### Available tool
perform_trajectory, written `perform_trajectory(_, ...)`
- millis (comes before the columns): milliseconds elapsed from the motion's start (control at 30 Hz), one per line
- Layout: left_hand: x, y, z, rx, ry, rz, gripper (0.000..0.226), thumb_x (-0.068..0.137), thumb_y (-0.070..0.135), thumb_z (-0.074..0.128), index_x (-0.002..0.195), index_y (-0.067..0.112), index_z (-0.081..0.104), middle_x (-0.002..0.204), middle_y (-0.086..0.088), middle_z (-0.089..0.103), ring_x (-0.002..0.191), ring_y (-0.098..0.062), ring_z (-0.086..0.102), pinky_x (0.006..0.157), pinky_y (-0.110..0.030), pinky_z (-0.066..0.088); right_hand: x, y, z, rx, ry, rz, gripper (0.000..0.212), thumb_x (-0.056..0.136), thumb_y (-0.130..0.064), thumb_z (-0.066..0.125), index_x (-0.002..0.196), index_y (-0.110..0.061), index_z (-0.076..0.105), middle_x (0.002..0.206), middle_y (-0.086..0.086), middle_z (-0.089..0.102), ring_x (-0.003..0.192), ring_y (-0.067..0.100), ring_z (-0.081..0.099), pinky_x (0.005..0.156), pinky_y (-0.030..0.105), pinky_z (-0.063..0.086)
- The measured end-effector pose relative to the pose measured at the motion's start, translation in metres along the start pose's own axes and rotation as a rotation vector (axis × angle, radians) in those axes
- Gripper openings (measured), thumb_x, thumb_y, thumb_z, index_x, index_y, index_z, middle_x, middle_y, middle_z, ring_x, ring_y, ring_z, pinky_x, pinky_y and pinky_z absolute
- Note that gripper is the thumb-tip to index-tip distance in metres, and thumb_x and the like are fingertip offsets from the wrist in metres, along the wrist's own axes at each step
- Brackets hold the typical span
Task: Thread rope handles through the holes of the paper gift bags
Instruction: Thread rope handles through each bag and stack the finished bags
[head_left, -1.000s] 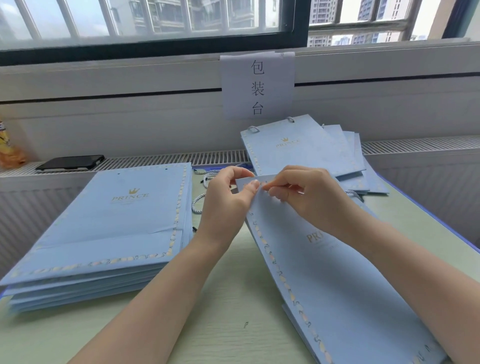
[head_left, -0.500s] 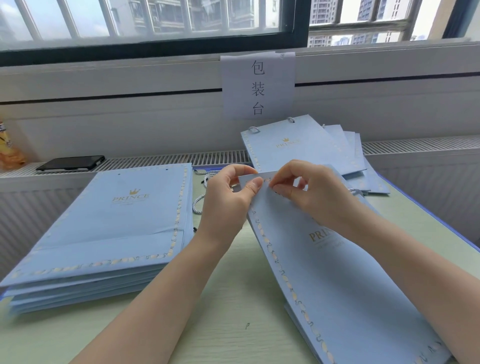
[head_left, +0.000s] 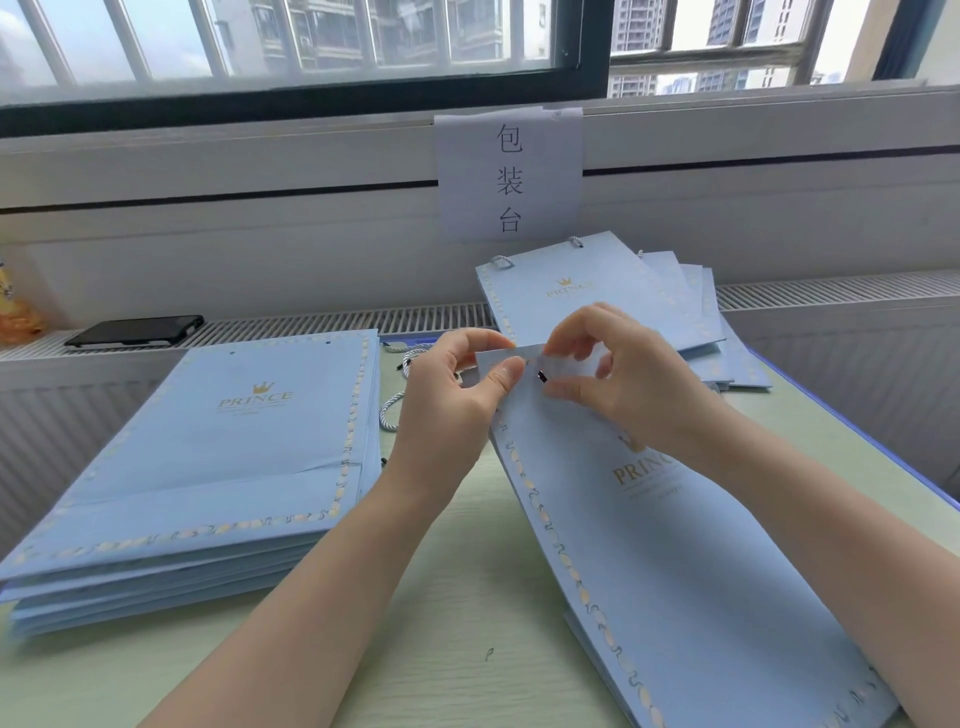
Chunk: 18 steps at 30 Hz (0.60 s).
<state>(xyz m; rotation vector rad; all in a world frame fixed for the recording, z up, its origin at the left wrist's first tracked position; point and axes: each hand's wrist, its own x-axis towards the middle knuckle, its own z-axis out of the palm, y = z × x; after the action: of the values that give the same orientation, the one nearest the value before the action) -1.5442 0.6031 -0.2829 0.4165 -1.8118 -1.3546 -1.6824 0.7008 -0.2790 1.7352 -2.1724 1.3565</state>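
Hiding bag (head_left: 675, 545) top edge: both hands' fingers (head_left: 506, 371).

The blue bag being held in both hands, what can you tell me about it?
The bag is flat, pale blue paper with a gold chain-pattern border and a gold crown above "PRINCE". It lies slanted on the pale green table, its top edge lifted. The left hand pinches that edge by a corner; the right hand pinches it nearby, where a small dark tip shows, perhaps a rope end.
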Motion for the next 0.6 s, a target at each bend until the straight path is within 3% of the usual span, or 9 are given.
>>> perform_trajectory(100,0.000,-0.001,0.000,0.010,-0.021,0.045,0.011,0.086,0.008,0.066,0.090,0.018,0.064,0.090,-0.004,0.067,0.078,-0.012,0.063,0.064,-0.018,0.049,0.001,0.002,-0.001,-0.094,0.031,-0.059,0.046,0.074,-0.018,0.079,0.113,-0.025,0.056,0.108,-0.018,0.046,0.090,-0.003,0.042,0.074,0.004,0.031)
perform_trajectory(200,0.000,-0.005,0.001,0.132,-0.023,0.170,0.011,0.084,0.017,0.066,0.087,0.026,0.062,0.094,0.003,0.065,0.089,-0.013,0.059,0.079,-0.023,0.046,0.001,0.000,-0.001,-0.152,-0.009,-0.105,0.032,0.077,-0.016,0.076,0.105,-0.012,0.062,0.085,-0.020,0.047,0.080,0.001,0.045,0.070,0.006,0.031)
perform_trajectory(267,0.001,-0.008,0.000,0.319,0.019,0.304,0.008,0.081,0.021,0.061,0.086,0.026,0.061,0.094,0.013,0.061,0.101,-0.006,0.050,0.086,-0.015,0.037,0.000,-0.001,0.000,-0.192,-0.008,-0.134,0.028,0.078,-0.015,0.075,0.101,-0.008,0.062,0.078,-0.019,0.044,0.075,0.002,0.044,0.069,0.007,0.032)
perform_trajectory(333,0.003,-0.010,-0.003,0.436,0.044,0.395,0.005,0.084,0.019,0.056,0.087,0.020,0.061,0.092,0.014,0.058,0.099,0.003,0.044,0.083,-0.007,0.032,0.000,-0.003,0.000,-0.235,-0.002,-0.152,0.028,0.079,-0.016,0.074,0.103,-0.009,0.061,0.078,-0.020,0.042,0.074,0.000,0.044,0.070,0.006,0.032)
perform_trajectory(400,0.005,-0.009,-0.007,0.456,0.028,0.365,0.009,0.086,0.023,0.051,0.083,0.020,0.059,0.085,0.008,0.057,0.088,0.004,0.047,0.076,-0.007,0.034,0.000,-0.004,0.001,-0.252,-0.017,-0.164,0.030,0.080,-0.017,0.073,0.107,-0.012,0.062,0.081,-0.021,0.041,0.076,-0.001,0.044,0.071,0.006,0.031)
perform_trajectory(500,0.009,-0.008,-0.010,0.366,-0.068,0.226,0.024,0.089,0.032,0.043,0.077,0.016,0.057,0.072,-0.006,0.060,0.064,-0.012,0.049,0.060,-0.026,0.040,-0.001,-0.005,0.004,-0.253,-0.058,-0.182,0.034,0.081,-0.018,0.072,0.113,-0.017,0.061,0.084,-0.024,0.040,0.081,-0.008,0.042,0.074,0.005,0.031)
perform_trajectory(567,0.011,-0.013,-0.008,0.396,-0.154,0.179,0.037,0.090,0.039,0.039,0.079,0.010,0.061,0.067,-0.013,0.058,0.063,-0.027,0.050,0.059,-0.041,0.040,-0.001,-0.006,0.007,-0.250,-0.069,-0.203,0.036,0.080,-0.017,0.073,0.114,-0.018,0.061,0.085,-0.026,0.039,0.086,-0.014,0.039,0.076,0.004,0.030)
perform_trajectory(600,0.011,-0.017,-0.007,0.459,-0.189,0.176,0.041,0.089,0.043,0.038,0.082,0.011,0.062,0.067,-0.009,0.058,0.066,-0.025,0.052,0.062,-0.041,0.043,-0.001,-0.005,0.008,-0.250,-0.071,-0.211,0.037,0.080,-0.016,0.074,0.114,-0.018,0.061,0.086,-0.026,0.039,0.087,-0.015,0.038,0.077,0.003,0.029)
